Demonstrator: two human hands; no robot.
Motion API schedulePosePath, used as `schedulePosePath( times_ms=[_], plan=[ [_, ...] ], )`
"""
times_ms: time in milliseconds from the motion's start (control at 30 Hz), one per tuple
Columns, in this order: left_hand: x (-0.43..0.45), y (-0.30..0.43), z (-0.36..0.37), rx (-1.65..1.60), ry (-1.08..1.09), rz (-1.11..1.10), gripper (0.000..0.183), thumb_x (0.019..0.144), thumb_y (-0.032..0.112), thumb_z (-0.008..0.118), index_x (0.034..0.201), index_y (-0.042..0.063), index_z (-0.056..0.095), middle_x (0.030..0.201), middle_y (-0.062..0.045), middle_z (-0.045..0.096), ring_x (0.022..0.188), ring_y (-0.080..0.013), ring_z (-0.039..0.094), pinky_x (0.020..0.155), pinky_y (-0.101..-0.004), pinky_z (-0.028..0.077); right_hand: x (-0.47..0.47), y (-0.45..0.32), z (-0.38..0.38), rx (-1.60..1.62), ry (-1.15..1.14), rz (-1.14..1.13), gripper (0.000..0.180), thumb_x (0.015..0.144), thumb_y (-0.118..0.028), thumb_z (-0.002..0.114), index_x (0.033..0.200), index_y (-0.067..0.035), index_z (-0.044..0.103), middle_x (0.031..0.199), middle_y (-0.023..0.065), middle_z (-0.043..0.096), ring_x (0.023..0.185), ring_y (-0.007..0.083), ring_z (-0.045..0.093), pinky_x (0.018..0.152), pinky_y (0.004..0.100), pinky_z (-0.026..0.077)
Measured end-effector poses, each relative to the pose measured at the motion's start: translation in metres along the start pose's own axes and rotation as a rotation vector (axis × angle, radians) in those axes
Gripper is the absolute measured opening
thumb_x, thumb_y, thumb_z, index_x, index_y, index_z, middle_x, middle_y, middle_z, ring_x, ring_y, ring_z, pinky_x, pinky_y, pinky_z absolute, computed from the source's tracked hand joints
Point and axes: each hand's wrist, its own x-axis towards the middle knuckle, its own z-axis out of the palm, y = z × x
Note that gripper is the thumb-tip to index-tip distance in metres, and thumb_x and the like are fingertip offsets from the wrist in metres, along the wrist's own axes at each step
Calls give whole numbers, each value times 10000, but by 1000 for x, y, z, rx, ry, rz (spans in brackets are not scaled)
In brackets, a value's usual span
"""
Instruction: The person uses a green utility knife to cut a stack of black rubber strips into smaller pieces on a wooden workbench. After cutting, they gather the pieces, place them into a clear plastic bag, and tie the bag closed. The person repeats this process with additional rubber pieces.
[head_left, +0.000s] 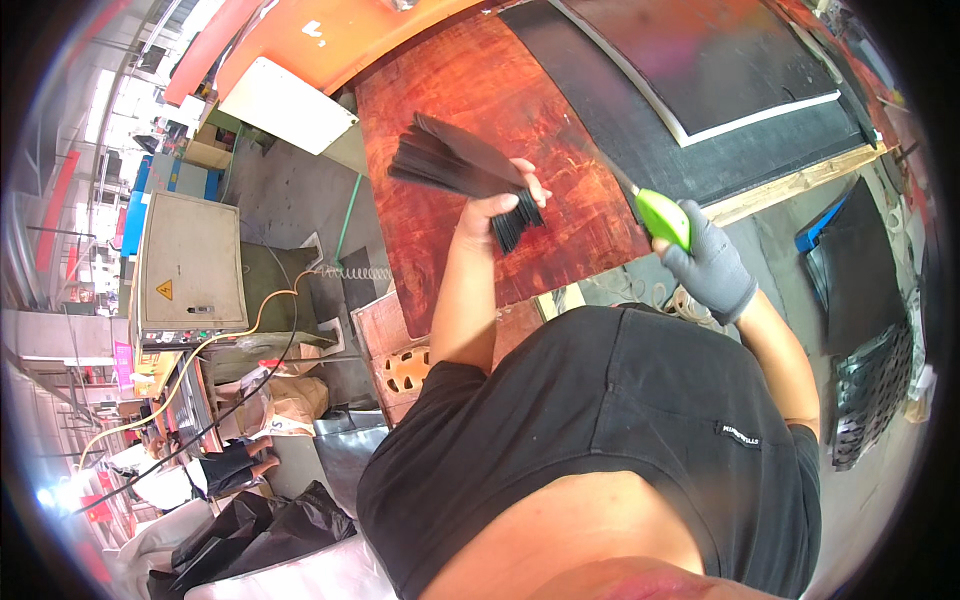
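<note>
My bare left hand (491, 214) grips a bundle of thin black strips (457, 154) near one end, and the far ends fan apart. The bundle is held above a reddish-brown wooden board (562, 255). In a grey work glove, my right hand (709, 259) is closed around the bright green handle of a tool (664, 217). A narrow metal shaft or blade points from the handle toward the board and the black sheet; its tip is blurred. Black sheet material (622, 127) lies on the right part of the work surface.
A pale-edged black slab (727, 67) rests on the black sheet. Stacked black sheets (855, 262) and a perforated black sheet (874, 397) are at right. An electrical cabinet (191, 262), coiled hose (356, 273) and yellow cable (176, 379) are at left. Another person (161, 476) is farther back.
</note>
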Motion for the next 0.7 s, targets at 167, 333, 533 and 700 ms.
schedulePosePath(
  times_ms=[167, 333, 533, 700],
  plan=[
    [-1, 52, 8, 1121, 148, 55, 341, 800, 164, 617, 1122, 67, 560, 903, -16, 585, 830, -134, 545, 820, -326, 421, -4, 0, -15, 368, -22, 73, 299, 827, -167, 597, 1064, -30, 477, 755, 51, 537, 661, 100, 510, 582, 274, 451],
    [13, 98, 8, 2327, 20, 871, 329, 722, 162, 551, 1025, 266, 626, 907, 16, 552, 845, -161, 536, 879, -457, 373, -9, 1, -21, 44, -117, -131, 316, 826, -221, 599, 1045, -32, 473, 745, 117, 576, 632, 239, 593, 572, 350, 461],
    [26, 118, 11, 2469, -91, 921, 348, 737, 168, 538, 1060, 277, 610, 903, 19, 544, 840, -155, 529, 887, -453, 374, -20, -15, -16, -203, -224, -194, 322, 809, -243, 604, 1021, -45, 464, 706, 204, 584, 695, 399, 592, 579, 434, 461],
    [29, 123, 7, 2538, -191, 823, 390, 727, 158, 554, 1100, 259, 600, 929, 19, 552, 852, -161, 541, 887, -483, 381, -19, -17, -13, -259, -348, -196, 340, 808, -245, 595, 1041, -47, 446, 742, 213, 591, 708, 405, 590, 594, 457, 465]
  ],
)
